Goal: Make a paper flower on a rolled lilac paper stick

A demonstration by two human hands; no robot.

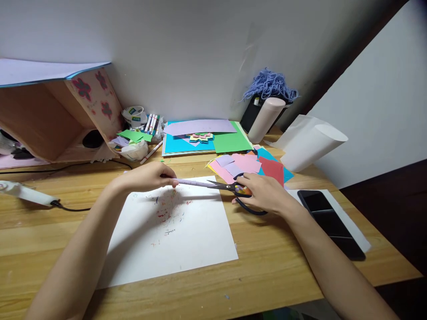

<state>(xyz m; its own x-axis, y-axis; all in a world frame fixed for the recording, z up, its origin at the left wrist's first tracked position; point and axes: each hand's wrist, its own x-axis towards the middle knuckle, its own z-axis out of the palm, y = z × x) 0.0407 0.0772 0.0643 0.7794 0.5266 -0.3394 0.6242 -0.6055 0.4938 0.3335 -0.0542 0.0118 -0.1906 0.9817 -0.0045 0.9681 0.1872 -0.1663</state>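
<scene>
My left hand [155,176] pinches one end of a narrow strip of purple paper [193,182], held nearly level above the table. Fingers of my right hand [258,193] are closed round the handles of black scissors [230,186]. The scissor blades point left and meet the strip's right end; whether they are cutting into it I cannot tell. Below both hands lies a white sheet [200,240] marked with small red, orange and dark streaks. Just beyond the scissors is a pile of coloured paper pieces, with a red piece [271,169] on its right side.
At the back lie stacked coloured sheets [230,142] with a layered zigzag paper shape [202,138]. Markers [152,124] and a scrap tub [135,151] stand left of them, beside an open box [96,102]. A glue gun [30,193], paper rolls [312,146] and a phone [330,222] flank the work area.
</scene>
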